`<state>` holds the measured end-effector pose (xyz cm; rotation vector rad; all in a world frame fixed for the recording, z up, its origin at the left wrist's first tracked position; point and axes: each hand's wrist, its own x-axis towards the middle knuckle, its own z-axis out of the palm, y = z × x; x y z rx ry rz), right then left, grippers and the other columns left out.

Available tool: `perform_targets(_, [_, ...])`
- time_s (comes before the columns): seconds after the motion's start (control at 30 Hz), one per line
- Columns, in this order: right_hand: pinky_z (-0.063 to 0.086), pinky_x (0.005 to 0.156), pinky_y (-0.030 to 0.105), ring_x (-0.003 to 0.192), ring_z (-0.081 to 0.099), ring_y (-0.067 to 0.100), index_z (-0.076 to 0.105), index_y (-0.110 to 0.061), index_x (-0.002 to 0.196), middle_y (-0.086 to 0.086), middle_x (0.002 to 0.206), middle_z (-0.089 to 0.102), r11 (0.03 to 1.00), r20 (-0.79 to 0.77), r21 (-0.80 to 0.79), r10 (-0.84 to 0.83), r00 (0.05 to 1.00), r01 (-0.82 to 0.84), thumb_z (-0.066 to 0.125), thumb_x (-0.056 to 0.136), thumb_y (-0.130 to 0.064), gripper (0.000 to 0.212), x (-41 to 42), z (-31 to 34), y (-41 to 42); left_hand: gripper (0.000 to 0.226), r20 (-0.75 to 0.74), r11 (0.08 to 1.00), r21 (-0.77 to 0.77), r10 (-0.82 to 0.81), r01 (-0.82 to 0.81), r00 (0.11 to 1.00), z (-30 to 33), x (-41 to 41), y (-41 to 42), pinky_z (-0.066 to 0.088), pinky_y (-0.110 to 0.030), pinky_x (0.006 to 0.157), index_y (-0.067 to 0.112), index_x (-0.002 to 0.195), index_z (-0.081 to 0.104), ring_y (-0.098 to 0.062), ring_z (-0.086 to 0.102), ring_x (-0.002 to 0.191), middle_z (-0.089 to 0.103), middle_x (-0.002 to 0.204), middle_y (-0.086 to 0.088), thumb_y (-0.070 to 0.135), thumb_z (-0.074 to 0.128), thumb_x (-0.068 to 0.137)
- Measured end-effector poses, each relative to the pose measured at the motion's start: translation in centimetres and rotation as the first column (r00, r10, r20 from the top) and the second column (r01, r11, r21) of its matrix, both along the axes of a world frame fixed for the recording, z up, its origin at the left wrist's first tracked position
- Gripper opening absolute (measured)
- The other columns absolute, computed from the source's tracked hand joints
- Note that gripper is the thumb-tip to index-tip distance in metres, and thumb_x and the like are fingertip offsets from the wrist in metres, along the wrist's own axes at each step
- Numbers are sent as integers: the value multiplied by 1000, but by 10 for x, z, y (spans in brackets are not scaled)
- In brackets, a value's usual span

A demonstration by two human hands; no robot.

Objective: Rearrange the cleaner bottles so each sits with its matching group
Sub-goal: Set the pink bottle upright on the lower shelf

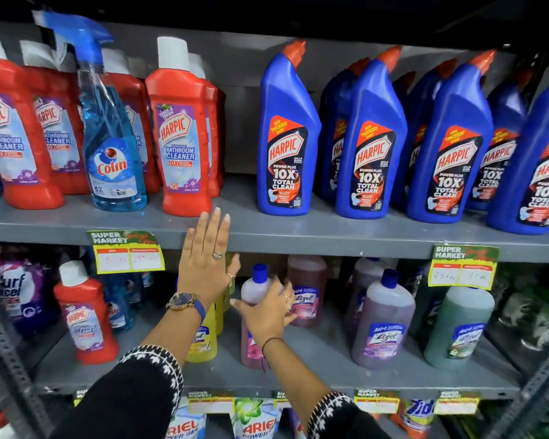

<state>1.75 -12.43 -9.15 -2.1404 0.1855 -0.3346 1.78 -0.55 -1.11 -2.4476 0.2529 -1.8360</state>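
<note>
I see two grey shelves [330,231]. Upper: five front blue Harpic bottles [287,134], four front red Harpic bottles [181,134], one Colin spray [113,147]. On the lower shelf my right hand [267,312] grips a pink Lizol bottle [254,296]; my left hand [205,264] spreads flat by the upper edge.

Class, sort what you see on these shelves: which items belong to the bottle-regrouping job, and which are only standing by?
Part of the job:
- pink bottle, held in the right hand
- Colin spray bottle, among red Harpic bottles
- lone red Harpic bottle, lower shelf
- left hand, open

Standing by:
- blue Harpic bottles
- price tags
- Ariel packs
</note>
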Motion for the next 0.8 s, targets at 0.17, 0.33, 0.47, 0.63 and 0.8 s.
perform_targets(0.17, [27,109,60,139,22,31,37,-26,134,7,147,29,997,41,-51,-60,997,62,81,61,-47,88,11,-10,3,74,-10,1000,1,5,-5,1000,-1,2,1,2,-36,119,11,148,17,-20,0,146,25,149,-14,31,46,82])
perform_targets(0.33, [40,97,53,127,35,34,47,-26,124,9,135,38,990,113,-39,-127,985,133,81,59,-44,76,12,-9,-6,75,-11,1000,8,23,-23,1000,0,1,0,1,-35,119,11,148,17,-22,1,146,25,148,-14,32,46,82])
perform_targets(0.47, [42,93,57,120,38,36,50,-24,119,10,126,41,970,141,32,-243,960,241,85,55,-42,75,18,-5,-32,75,-2,999,23,36,-36,999,1,0,0,3,-36,118,9,147,17,-30,16,140,27,148,-15,32,47,82])
perform_targets(0.63, [40,94,58,124,33,39,50,-19,119,14,129,39,956,155,-4,-289,945,293,86,57,-38,74,27,-1,-66,74,7,1000,12,28,-28,1000,1,0,-1,4,-37,118,10,147,17,-28,11,144,27,148,-14,32,46,83])
perform_targets(0.8, [38,98,57,129,31,39,49,-20,128,16,136,37,957,134,-77,-268,954,280,84,61,-37,78,26,-13,-79,75,-10,1000,2,24,-24,1000,1,-1,-1,3,-37,118,9,147,17,-31,15,140,27,148,-15,33,46,82])
